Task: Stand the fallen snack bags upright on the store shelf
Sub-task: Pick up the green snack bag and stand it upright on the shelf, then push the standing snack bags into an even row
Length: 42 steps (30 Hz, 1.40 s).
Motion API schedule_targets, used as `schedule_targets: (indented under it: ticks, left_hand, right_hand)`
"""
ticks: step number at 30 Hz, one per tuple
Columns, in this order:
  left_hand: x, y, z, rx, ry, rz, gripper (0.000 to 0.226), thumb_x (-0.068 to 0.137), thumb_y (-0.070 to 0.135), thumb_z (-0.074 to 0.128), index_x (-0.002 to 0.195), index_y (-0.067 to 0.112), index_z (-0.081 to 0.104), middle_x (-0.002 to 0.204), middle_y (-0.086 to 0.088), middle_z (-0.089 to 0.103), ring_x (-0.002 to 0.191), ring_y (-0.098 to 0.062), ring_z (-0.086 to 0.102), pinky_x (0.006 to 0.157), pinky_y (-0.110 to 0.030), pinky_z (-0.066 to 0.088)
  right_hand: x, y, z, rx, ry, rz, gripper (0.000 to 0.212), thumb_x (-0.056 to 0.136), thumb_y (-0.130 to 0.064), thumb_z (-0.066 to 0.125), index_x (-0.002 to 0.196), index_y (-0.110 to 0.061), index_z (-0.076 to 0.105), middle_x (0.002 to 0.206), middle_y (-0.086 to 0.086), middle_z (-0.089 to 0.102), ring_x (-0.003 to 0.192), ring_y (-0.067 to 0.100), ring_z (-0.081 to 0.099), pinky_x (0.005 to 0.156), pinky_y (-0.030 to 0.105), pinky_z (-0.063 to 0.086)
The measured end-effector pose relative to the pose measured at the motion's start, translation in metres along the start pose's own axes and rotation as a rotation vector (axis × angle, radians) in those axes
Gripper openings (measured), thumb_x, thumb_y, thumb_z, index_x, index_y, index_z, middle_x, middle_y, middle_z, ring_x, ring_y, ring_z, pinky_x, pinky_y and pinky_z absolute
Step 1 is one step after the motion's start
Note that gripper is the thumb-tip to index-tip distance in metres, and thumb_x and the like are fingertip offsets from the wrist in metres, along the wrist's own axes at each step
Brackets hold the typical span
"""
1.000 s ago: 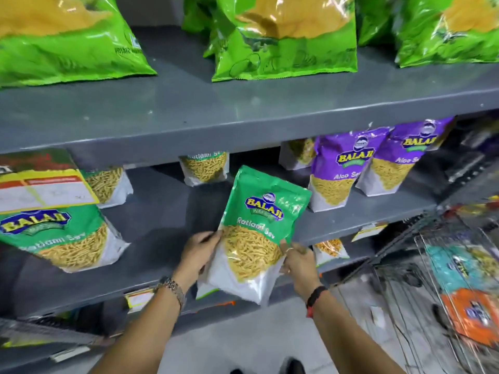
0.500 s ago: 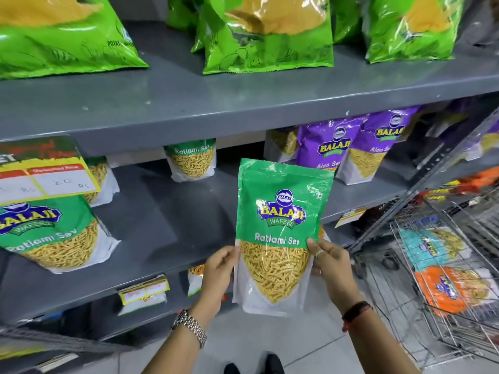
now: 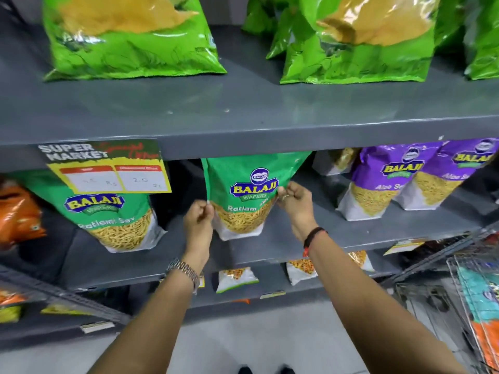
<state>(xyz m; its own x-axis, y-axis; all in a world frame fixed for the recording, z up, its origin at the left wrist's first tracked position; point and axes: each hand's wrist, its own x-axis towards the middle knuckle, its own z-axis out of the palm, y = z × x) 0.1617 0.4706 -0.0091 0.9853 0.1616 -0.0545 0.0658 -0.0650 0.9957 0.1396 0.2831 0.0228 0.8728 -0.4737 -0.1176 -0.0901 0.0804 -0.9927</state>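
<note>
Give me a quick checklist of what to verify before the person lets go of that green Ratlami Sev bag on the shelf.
1. Bag on the shelf: the held Ratlami Sev bag has its base on the middle shelf. Ok.
2. Upright: it stands roughly vertical with the label facing out. Ok.
3. Grip: left hand pinches the left edge, right hand the right edge. Ok.
4. Room on both sides: gaps to the neighbouring Ratlami Sev bag and the purple Aloo Sev bags. Ok.
5. Headroom: its top reaches the upper shelf edge; whether it touches, cannot tell.
6. Stands unaided: cannot tell while both hands hold it.
</note>
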Motion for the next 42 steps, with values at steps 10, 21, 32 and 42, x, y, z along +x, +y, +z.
schedule_targets:
  ticks: [10, 21, 32, 42]
  left_hand:
    - [-0.002, -0.028, 0.003, -0.113, -0.197, -0.391, 0.053, 0.090, 0.051, 0.035, 0.131, 0.018, 0.042, 0.139, -0.009, 0.051, 0.122, -0.029, 0.054, 0.085, -0.037, 0.051]
    - [-0.005, -0.024, 0.034, -0.136, -0.270, -0.435, 0.049, 0.093, 0.045, 0.034, 0.135, 0.019, 0.037, 0.146, -0.010, 0.043, 0.130, -0.029, 0.047, 0.097, -0.036, 0.044]
    - [-0.009, -0.026, 0.040, -0.116, -0.241, -0.422, 0.049, 0.092, 0.048, 0.033, 0.131, 0.019, 0.040, 0.144, -0.010, 0.046, 0.128, -0.029, 0.049, 0.097, -0.038, 0.047]
    - [-0.033, -0.039, 0.040, -0.137, 0.104, -0.399, 0.012, 0.096, 0.026, 0.038, 0.101, 0.018, 0.044, 0.078, 0.006, 0.049, 0.068, -0.010, 0.052, 0.074, -0.034, 0.049]
  right_hand:
    - [0.002, 0.039, -0.002, -0.154, -0.165, 0.120, 0.034, 0.091, -0.019, 0.053, 0.125, -0.014, 0.050, 0.106, -0.001, 0.060, 0.093, 0.009, 0.058, 0.080, 0.031, 0.049]
    - [-0.002, 0.054, -0.017, -0.061, -0.109, 0.158, 0.031, 0.092, -0.016, 0.050, 0.122, -0.008, 0.052, 0.111, 0.009, 0.061, 0.100, 0.021, 0.058, 0.061, 0.016, 0.054]
    - [0.003, 0.057, -0.026, -0.117, -0.124, 0.169, 0.035, 0.091, -0.017, 0.053, 0.125, -0.011, 0.050, 0.127, 0.019, 0.059, 0.103, 0.024, 0.058, 0.060, 0.017, 0.056]
    - [-0.009, 0.074, -0.073, -0.061, 0.140, 0.167, 0.031, 0.091, -0.014, 0.052, 0.121, -0.004, 0.054, 0.107, 0.007, 0.057, 0.099, 0.020, 0.053, 0.088, 0.045, 0.050]
